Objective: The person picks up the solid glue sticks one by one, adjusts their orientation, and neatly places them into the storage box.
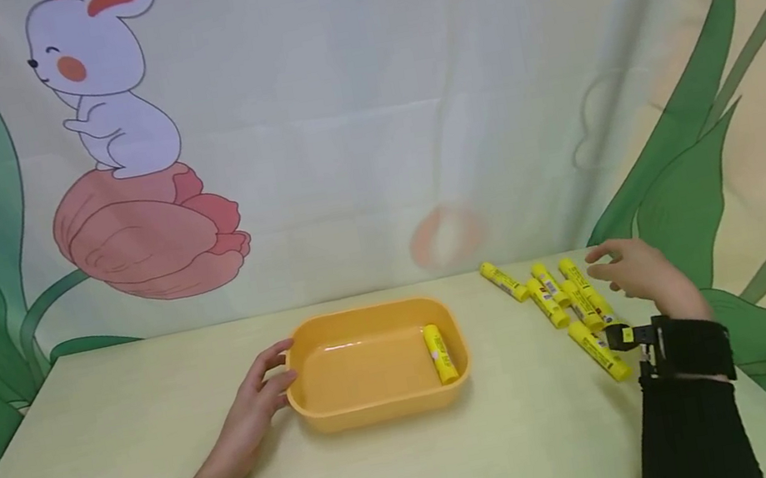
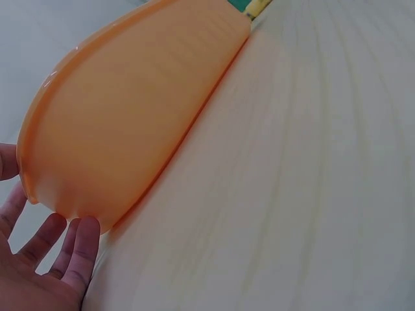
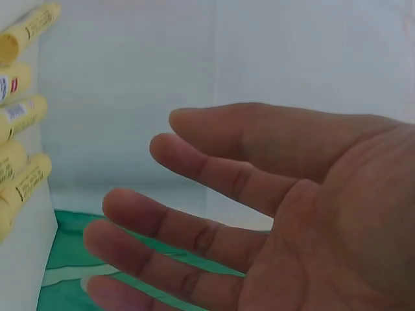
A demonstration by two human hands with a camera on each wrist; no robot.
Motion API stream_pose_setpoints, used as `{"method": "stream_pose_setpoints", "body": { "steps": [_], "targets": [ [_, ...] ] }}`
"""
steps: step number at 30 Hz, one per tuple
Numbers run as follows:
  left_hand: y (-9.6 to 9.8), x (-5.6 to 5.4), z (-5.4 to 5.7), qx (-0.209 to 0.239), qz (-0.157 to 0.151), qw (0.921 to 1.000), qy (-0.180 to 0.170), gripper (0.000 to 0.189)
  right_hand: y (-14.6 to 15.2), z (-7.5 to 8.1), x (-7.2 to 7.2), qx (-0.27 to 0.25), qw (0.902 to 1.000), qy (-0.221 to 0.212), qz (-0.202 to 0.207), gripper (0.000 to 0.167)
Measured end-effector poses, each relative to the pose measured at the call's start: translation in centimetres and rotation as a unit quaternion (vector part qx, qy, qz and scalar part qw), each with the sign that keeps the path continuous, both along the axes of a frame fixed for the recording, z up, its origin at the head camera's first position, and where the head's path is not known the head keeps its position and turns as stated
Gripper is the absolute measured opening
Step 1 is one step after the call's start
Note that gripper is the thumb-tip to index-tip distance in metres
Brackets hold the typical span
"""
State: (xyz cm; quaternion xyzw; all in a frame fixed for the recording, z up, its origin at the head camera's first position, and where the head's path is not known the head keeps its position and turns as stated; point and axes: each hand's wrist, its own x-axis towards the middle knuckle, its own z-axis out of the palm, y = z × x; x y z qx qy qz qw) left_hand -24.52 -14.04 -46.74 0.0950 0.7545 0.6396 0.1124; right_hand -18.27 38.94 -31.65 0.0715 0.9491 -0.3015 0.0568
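Observation:
My left hand [image 1: 252, 403] holds the left end of a shallow yellow-orange plastic tray [image 1: 382, 412]. In the left wrist view its fingers [image 2: 84, 249] touch the tray's outer wall, with the thumb at the rim. Inside the tray, near its right end, lies one yellow glue stick [image 1: 440, 354]. My right hand [image 1: 635, 271] hovers beside a loose group of yellow glue sticks [image 1: 548, 303] on the right of the table. Its fingers are spread and relaxed, apart from the thumb, and nothing is between them in the right wrist view.
The pale table [image 1: 525, 452] ends at the back against a printed cloth [image 1: 334, 129] with a rabbit and leaves. One glue stick [image 1: 502, 281] lies a little left of the group, near the back edge; another [image 1: 599, 351] lies closer to the front.

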Motion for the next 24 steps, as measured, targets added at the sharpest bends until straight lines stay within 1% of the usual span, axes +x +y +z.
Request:
{"method": "stream_pose_setpoints", "body": {
  "steps": [8,16,19,24],
  "targets": [
    [0.1,0.0,0.1,-0.004,0.004,1.0000,-0.004,0.056,1.6,-0.7,-0.1,-0.014,0.9991,-0.031,-0.027,0.053],
    [-0.1,0.3,0.3,-0.001,0.003,1.0000,0.000,0.056,3.0,-2.5,-0.9,-0.019,0.9972,-0.063,-0.036,0.057],
    [-0.1,0.3,0.2,-0.002,0.002,1.0000,-0.001,0.056,3.4,-3.1,-1.0,-0.034,0.9958,-0.075,-0.041,0.058],
    [0.1,0.1,0.1,-0.010,0.005,0.9999,-0.006,0.056,3.9,-4.2,-1.3,-0.050,0.9915,-0.102,-0.062,0.061]
  ]
}}
